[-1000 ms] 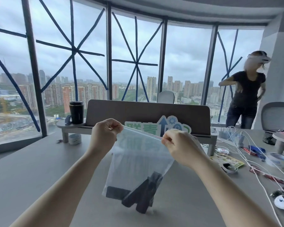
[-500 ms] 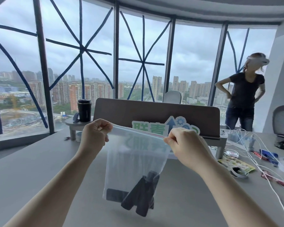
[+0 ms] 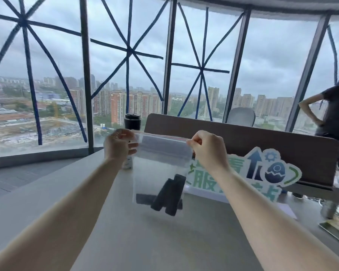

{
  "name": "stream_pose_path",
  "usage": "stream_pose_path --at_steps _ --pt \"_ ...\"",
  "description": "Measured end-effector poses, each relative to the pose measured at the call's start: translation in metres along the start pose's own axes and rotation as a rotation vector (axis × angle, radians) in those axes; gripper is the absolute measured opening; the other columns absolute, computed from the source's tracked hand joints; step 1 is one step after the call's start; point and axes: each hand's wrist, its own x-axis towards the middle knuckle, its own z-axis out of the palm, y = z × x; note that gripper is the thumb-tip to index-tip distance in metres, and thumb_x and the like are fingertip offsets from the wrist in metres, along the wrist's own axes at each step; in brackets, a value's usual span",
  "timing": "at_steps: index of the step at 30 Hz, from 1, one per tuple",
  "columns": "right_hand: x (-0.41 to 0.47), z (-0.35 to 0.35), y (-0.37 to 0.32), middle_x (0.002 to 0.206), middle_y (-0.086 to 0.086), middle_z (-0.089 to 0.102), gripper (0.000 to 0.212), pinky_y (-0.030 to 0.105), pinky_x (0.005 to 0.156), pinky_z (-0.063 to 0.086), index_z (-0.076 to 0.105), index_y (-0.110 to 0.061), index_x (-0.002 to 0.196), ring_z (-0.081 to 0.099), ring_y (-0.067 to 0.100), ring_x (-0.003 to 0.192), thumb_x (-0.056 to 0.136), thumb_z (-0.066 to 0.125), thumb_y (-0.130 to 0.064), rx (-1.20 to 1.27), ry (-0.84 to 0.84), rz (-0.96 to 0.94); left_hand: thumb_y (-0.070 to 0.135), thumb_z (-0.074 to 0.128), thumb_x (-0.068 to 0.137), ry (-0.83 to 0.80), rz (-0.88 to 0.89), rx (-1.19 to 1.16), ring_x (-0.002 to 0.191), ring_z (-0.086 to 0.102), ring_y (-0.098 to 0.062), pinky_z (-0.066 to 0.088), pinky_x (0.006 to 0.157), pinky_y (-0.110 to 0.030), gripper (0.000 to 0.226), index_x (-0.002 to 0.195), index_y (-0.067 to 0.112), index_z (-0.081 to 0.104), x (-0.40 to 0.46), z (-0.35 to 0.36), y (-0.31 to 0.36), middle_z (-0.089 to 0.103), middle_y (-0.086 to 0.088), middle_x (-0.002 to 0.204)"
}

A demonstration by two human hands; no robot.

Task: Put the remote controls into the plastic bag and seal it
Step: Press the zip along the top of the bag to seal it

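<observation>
I hold a clear plastic bag [image 3: 159, 165] up in the air above the grey table [image 3: 145, 237]. My left hand [image 3: 118, 146] pinches its top left corner and my right hand [image 3: 207, 148] pinches its top right corner, with the red-lined zip strip stretched straight between them. Several black remote controls [image 3: 169, 194] lie in the bottom of the bag, two leaning upright and one flat at the left. The bag's lower edge hangs just above the tabletop.
A brown desk divider [image 3: 243, 141] with a green and blue sign [image 3: 262, 173] stands behind the bag. A black cup [image 3: 132, 121] sits at the back left. A person in black [image 3: 335, 122] stands at the far right. Papers [image 3: 337, 227] lie at right.
My view has swung left and moved closer. Both hands lifted the bag higher and pulled its top edge taut and level. The person at the right now has a hand on the hip.
</observation>
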Motion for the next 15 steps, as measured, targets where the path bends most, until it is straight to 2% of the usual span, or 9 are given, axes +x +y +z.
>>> stream_pose_path --at_steps 3,5,8,11,13,15 --pt "-0.008 0.029 -0.004 0.061 -0.004 0.066 0.021 0.030 0.060 0.047 0.069 -0.012 0.072 0.060 0.015 0.061 0.086 0.071 -0.029 0.060 -0.034 -0.005 -0.005 0.054 0.086 0.016 -0.001 -0.028 0.066 0.068 -0.023 0.056 0.051 -0.029 0.028 0.071 0.017 0.063 0.013 -0.022 -0.018 0.066 -0.006 0.070" --pt "-0.027 0.051 0.003 0.058 -0.005 0.062 0.021 0.029 0.057 0.043 0.068 -0.014 0.070 0.055 0.015 0.058 0.084 0.073 -0.029 0.078 -0.092 0.031 -0.003 0.058 0.085 0.022 -0.031 -0.037 0.068 0.065 -0.026 0.058 0.059 -0.031 0.024 0.070 0.015 0.064 0.009 -0.036 -0.042 0.065 -0.007 0.069" --pt "-0.063 0.077 0.015 0.065 -0.002 0.068 0.020 0.029 0.061 0.046 0.071 -0.013 0.072 0.059 0.017 0.063 0.084 0.073 -0.029 0.087 -0.240 0.097 -0.003 0.060 0.084 0.028 -0.072 -0.020 0.068 0.062 -0.027 0.060 0.063 -0.025 0.019 0.072 0.010 0.066 -0.013 -0.056 -0.082 0.064 -0.013 0.072" --pt "-0.099 0.090 0.018 0.065 -0.002 0.067 0.018 0.031 0.064 0.049 0.070 -0.014 0.070 0.056 0.014 0.061 0.082 0.074 -0.026 0.127 -0.428 0.144 -0.002 0.059 0.085 0.052 -0.112 0.040 0.065 0.061 -0.026 0.059 0.060 -0.020 0.011 0.086 0.003 0.069 -0.040 -0.076 -0.116 0.063 -0.018 0.076" --pt "-0.119 0.095 0.018 0.065 -0.006 0.065 0.015 0.034 0.068 0.052 0.066 -0.023 0.066 0.056 0.013 0.062 0.079 0.074 -0.027 0.111 -0.556 0.172 -0.002 0.058 0.084 0.081 -0.171 0.132 0.062 0.060 -0.026 0.058 0.064 -0.027 0.015 0.093 0.000 0.070 -0.056 -0.087 -0.130 0.064 -0.018 0.074" --pt "-0.137 0.089 0.020 0.067 -0.006 0.067 0.012 0.034 0.070 0.054 0.066 -0.027 0.068 0.060 0.014 0.065 0.077 0.071 -0.032 0.090 -0.644 0.189 -0.001 0.059 0.081 0.086 -0.198 0.245 0.064 0.060 -0.027 0.054 0.070 -0.036 0.017 0.091 0.003 0.072 -0.079 -0.099 -0.141 0.066 -0.014 0.069"
